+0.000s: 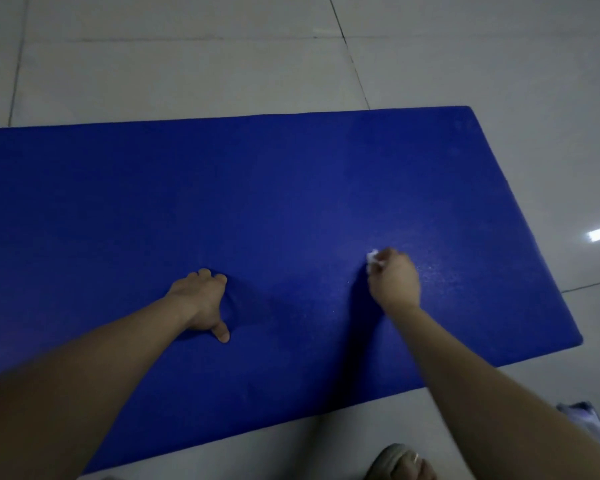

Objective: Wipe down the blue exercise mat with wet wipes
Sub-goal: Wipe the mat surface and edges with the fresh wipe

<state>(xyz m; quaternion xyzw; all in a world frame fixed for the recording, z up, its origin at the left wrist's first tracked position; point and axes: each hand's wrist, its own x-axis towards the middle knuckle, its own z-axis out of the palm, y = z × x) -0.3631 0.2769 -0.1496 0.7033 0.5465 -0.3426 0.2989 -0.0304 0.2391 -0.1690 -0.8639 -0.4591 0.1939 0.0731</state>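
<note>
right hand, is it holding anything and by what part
The right hand grips a bunched white wet wipe in its fingertips against the blue mat; only a crumpled end shows. The left hand rests on the mat, holding nothing.

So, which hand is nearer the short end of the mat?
Right. The right hand, gripping the wipe, is nearer that end of the mat; the left hand rests farther left.

Legible markings: none found
I checked the blue mat, the wet wipe, the floor tiles and the sandal at the bottom edge and can read no text, label, brand, number or sign on any; the bluish item at lower right is too blurred to judge
</note>
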